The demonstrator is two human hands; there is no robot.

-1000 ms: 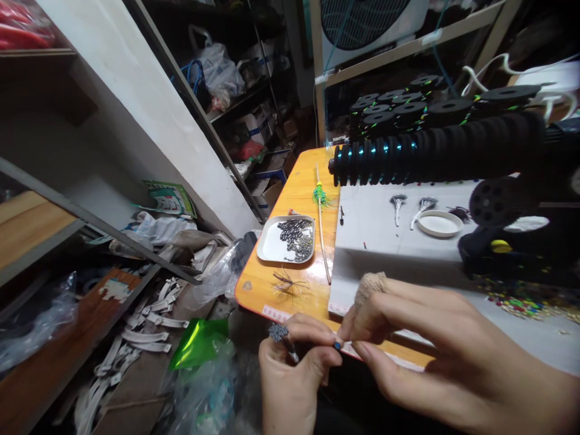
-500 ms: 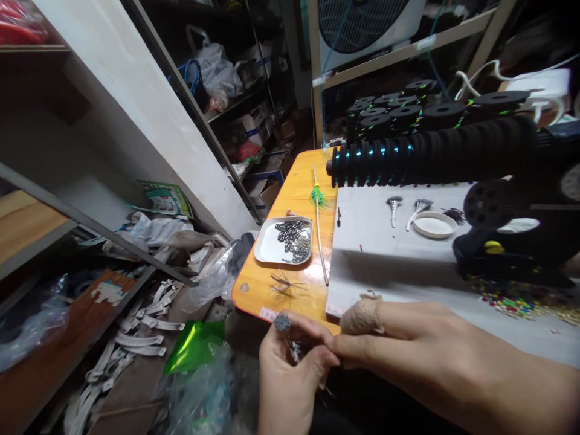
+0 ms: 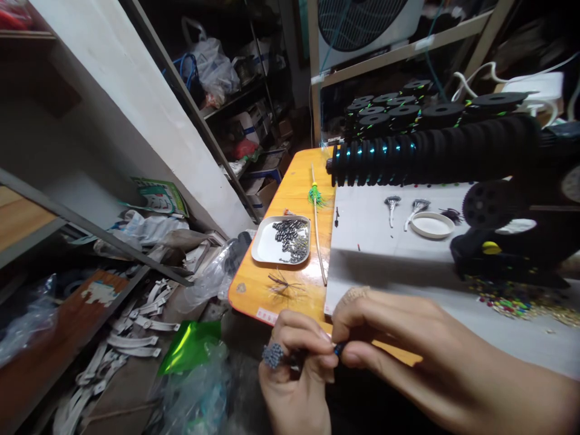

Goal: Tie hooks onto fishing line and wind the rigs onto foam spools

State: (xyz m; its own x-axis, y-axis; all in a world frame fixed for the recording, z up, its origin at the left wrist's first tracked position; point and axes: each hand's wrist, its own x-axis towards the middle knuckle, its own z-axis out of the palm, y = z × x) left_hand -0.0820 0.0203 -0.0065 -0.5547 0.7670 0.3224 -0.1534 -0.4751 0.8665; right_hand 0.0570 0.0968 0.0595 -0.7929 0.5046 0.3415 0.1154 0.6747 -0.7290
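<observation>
My left hand [image 3: 301,383] is closed, fingers curled, around a bundle of thin stems whose grey clustered head [image 3: 272,356] shows by the index finger. The rest of that bundle is mostly hidden in the palm. My right hand [image 3: 399,344], with a tan wrap on one finger, pinches a small dark bluish piece [image 3: 338,349] between thumb and fingertips. That piece touches the tips of my left fingers; its kind is too small to make out. Just beyond lie a spray of thin brown wires [image 3: 284,284] and a white tray [image 3: 263,251] of small dark and gold parts.
On the white board [image 3: 357,281] lie two grey-headed bundles [image 3: 392,208] with white stems and a shallow round dish [image 3: 432,225]. A black spool-laden rod [image 3: 430,151] overhangs them. Loose coloured beads [image 3: 505,302] lie right. A green-tufted stick [image 3: 316,208] rests on the orange table [image 3: 247,275].
My right fingertips have come to a pinch on the small dark piece at my left fingertips. My left hand has turned, and the grey head sits lower and further left.
</observation>
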